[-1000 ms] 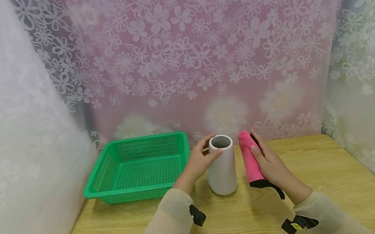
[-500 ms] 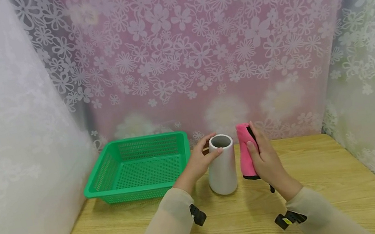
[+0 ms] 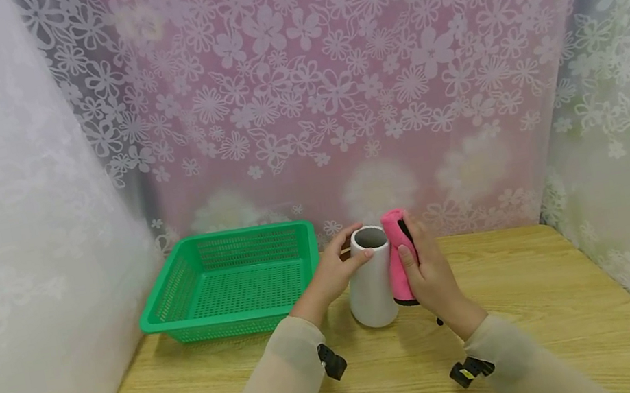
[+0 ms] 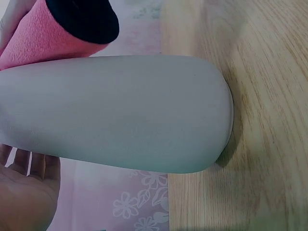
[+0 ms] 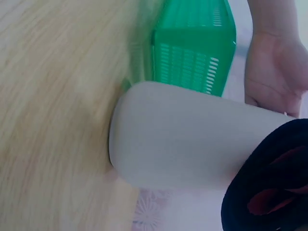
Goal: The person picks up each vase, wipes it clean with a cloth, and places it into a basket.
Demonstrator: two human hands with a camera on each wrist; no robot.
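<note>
A white vase [image 3: 371,291] stands upright on the wooden table, its round mouth facing up. My left hand [image 3: 333,270] grips it near the rim from the left, thumb on the front. In the left wrist view the vase [image 4: 125,113] spans the picture, its base on the wood. My right hand [image 3: 433,273] holds a folded pink cloth with black edging [image 3: 399,262] against the vase's right side. In the right wrist view the cloth's black rolled end [image 5: 269,173] overlaps the upper part of the vase [image 5: 178,134].
A green perforated plastic basket [image 3: 235,317] sits on the table [image 3: 532,299] to the left of the vase, close to my left forearm. A pink flowered curtain [image 3: 339,116] hangs behind the table, with pale curtains on both sides.
My right hand has moved left with the pink cloth, from a gap beside the vase up to its side. The left hand and the vase have stayed in place.
</note>
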